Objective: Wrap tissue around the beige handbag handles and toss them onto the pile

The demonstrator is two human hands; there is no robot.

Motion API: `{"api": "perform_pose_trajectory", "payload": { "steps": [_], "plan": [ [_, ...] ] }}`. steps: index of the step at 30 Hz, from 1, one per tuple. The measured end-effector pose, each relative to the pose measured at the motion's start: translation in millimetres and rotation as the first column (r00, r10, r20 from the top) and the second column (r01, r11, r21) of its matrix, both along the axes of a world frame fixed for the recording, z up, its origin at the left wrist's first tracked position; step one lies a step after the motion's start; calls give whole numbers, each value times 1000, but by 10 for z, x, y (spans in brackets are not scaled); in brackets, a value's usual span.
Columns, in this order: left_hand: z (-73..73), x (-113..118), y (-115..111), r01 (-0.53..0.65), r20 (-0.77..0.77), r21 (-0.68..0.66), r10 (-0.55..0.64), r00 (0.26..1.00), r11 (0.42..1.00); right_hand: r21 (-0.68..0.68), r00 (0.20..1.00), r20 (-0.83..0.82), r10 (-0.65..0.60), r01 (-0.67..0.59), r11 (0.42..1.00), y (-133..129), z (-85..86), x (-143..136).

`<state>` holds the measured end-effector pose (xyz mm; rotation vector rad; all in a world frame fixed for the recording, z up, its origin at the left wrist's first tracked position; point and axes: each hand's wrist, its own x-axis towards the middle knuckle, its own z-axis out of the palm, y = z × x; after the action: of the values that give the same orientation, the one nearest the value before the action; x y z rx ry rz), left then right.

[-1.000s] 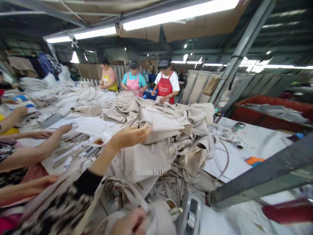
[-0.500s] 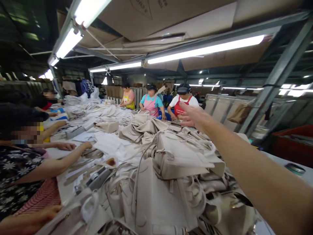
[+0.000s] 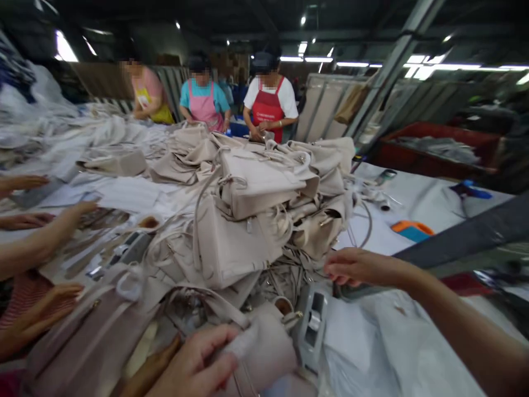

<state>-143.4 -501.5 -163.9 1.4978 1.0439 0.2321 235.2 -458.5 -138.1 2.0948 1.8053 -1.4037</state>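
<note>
My left hand (image 3: 202, 358), at the bottom centre, grips the edge of a beige bag (image 3: 266, 342) between thumb and fingers. Thin whitish wrapping shows beside the thumb. My right hand (image 3: 347, 266) hovers right of the bag pile with loosely bent fingers and nothing visible in them. Below it stands a grey tape dispenser (image 3: 314, 325), and a brown tape roll (image 3: 283, 306) lies to its left. Upright and tilted beige bags (image 3: 231, 242) with handles are heaped in the middle. Another hand (image 3: 159, 361) shows partly behind my left hand.
Co-workers' hands (image 3: 49, 309) reach in from the left beside a large beige bag (image 3: 95, 331). Three people stand across the table. A grey metal bar (image 3: 467, 234) crosses at the right, near an orange and blue object (image 3: 413, 230). Clear plastic (image 3: 413, 342) lies bottom right.
The view has tipped down and turned right. My right hand has come down from above the pile to its right side. My left hand has come into view, holding a bag.
</note>
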Motion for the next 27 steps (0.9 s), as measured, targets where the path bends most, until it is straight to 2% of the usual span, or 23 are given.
{"api": "perform_pose_trajectory", "payload": {
  "steps": [3,7,10,13,16,20,23,27],
  "plan": [
    [-46,62,-18,36,3,-30,-36,999,999,-26,993,113,-22,25,999,-173,-606,-145],
    [-78,91,-43,68,-20,-20,-69,997,997,50,948,310,-67,54,997,3,-1292,-497],
    [-91,79,-11,32,-14,12,-31,999,999,80,893,432,-126,101,992,217,-1671,-691],
    [-82,59,29,-15,-7,4,15,1000,1000,93,850,496,-175,148,985,360,-1912,-761],
    [-108,39,29,-68,1,-15,68,998,998,101,840,502,-206,179,979,429,-2016,-722],
    [-221,14,-17,-176,73,-57,180,981,983,158,884,399,-245,197,968,440,-1971,-559],
    [-263,10,-30,-198,67,-59,202,977,978,208,941,218,-258,214,955,353,-1791,-400],
    [-217,50,-18,-191,53,-36,193,980,981,276,963,-71,-261,270,922,24,-1365,-275]
  ]
}}
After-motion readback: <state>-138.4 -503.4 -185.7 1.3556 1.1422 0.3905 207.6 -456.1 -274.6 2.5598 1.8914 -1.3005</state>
